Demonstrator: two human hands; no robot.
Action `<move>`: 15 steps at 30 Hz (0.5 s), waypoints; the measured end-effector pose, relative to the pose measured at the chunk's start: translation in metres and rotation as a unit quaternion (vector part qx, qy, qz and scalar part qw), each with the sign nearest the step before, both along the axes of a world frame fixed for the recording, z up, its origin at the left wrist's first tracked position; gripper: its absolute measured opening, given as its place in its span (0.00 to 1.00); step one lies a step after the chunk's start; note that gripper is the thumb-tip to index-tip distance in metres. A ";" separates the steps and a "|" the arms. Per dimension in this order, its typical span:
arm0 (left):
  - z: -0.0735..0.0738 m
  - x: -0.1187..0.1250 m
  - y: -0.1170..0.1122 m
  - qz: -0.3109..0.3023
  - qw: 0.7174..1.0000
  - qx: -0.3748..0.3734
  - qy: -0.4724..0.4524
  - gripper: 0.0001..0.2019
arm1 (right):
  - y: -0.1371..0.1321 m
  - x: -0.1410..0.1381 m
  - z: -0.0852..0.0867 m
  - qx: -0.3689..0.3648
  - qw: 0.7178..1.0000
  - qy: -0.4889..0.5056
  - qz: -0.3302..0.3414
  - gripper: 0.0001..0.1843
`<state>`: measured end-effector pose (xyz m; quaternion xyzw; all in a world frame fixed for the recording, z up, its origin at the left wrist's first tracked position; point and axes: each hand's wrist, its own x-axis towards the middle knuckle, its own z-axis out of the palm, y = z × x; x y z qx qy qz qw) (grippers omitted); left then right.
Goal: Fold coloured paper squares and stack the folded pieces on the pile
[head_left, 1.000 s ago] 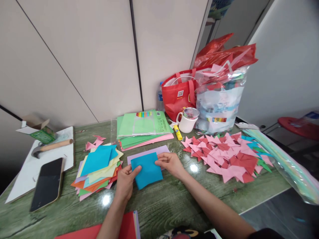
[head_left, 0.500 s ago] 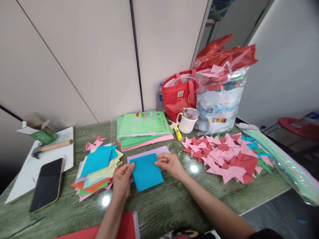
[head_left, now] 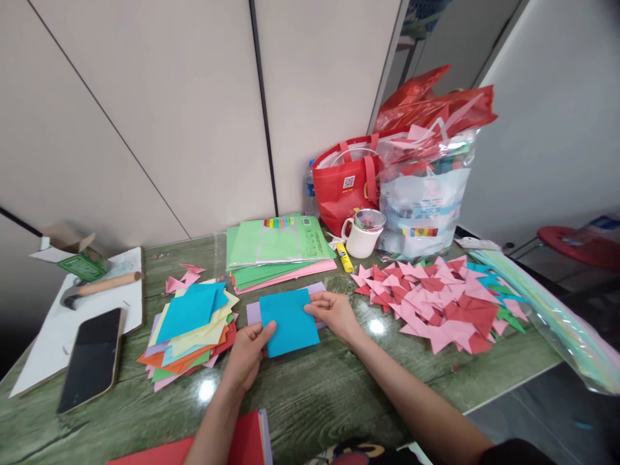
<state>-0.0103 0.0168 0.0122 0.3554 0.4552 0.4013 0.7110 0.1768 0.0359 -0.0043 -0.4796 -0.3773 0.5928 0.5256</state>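
Observation:
A blue square of paper lies on a lilac sheet on the green wood-grain table. My left hand pinches the blue paper's lower left corner between thumb and fingers. On the opposite side, my right hand grips its right edge with closed fingers. Just left of my left hand sits a loose stack of coloured paper squares with blue on top.
A heap of folded pink and red paper shapes covers the table's right. Behind are green paper packs, a glue stick, a white mug, a red bag and a clear plastic bag. A phone, hammer and small box lie left.
The blue paper has shifted up and a little right over the lilac sheet. My left hand moved from its left edge to the lower left corner; my right hand followed upward.

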 end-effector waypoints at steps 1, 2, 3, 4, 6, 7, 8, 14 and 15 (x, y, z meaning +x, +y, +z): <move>0.000 0.001 0.000 -0.001 1.000 0.000 -0.002 0.12 | 0.000 0.000 -0.001 -0.003 1.000 0.002 -0.002 0.20; 0.001 0.001 -0.001 0.001 1.000 0.000 -0.002 0.12 | 0.000 0.000 -0.001 -0.006 1.000 0.005 -0.002 0.20; 0.001 0.001 -0.001 0.002 1.000 -0.001 -0.003 0.12 | 0.000 0.000 -0.001 -0.008 1.000 0.009 -0.003 0.20; 0.001 0.001 -0.001 0.004 1.000 -0.001 -0.003 0.12 | 0.000 0.000 -0.002 -0.010 1.000 0.013 -0.003 0.20; 0.000 0.001 0.000 0.011 1.000 0.000 0.001 0.13 | 0.000 0.000 -0.001 -0.010 1.000 0.018 -0.003 0.19; 0.000 0.001 0.000 0.016 1.000 0.001 0.005 0.13 | 0.000 0.000 -0.001 -0.009 1.000 0.019 -0.004 0.19; -0.001 0.001 0.000 0.023 1.000 0.004 0.010 0.13 | 0.000 -0.001 0.000 -0.008 1.000 0.019 -0.005 0.19; -0.004 0.001 -0.001 0.019 1.000 0.009 0.001 0.12 | 0.000 0.001 0.001 0.004 1.000 0.009 -0.009 0.20; -0.003 0.001 -0.001 0.007 1.000 0.000 0.000 0.13 | 0.000 0.002 0.000 0.009 1.000 0.011 -0.013 0.21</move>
